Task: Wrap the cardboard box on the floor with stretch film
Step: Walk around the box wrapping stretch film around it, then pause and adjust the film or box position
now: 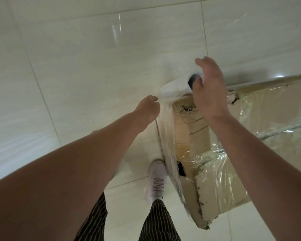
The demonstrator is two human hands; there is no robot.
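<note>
So the cardboard box (189, 122) is sitting on the pale tile floor (76, 66), right of the middle and running off the right edge. It's pretty beat up, with torn, ragged edges and a dark hole near its left side. There's stretch film (215, 171) on it already, wrinkled and shiny over the top, with a tight band going down the left edge. The roll (174, 86) is at the box's far left corner, lying at a slant, its open core end pointing up toward the right hand (209, 89). That hand is cupped over the end of the roll with its fingers curled around it, and one digit looks poked into the dark core hole. The left hand (149, 108) is just left of the roll, curled into a loose fist and pinching a bunched-up bit of film that stretches from the roll down onto the box. Both forearms are bare. Down below there's a light-coloured shoe (156, 180) right beside the box's left edge, and dark pinstriped trousers (156, 221).
</note>
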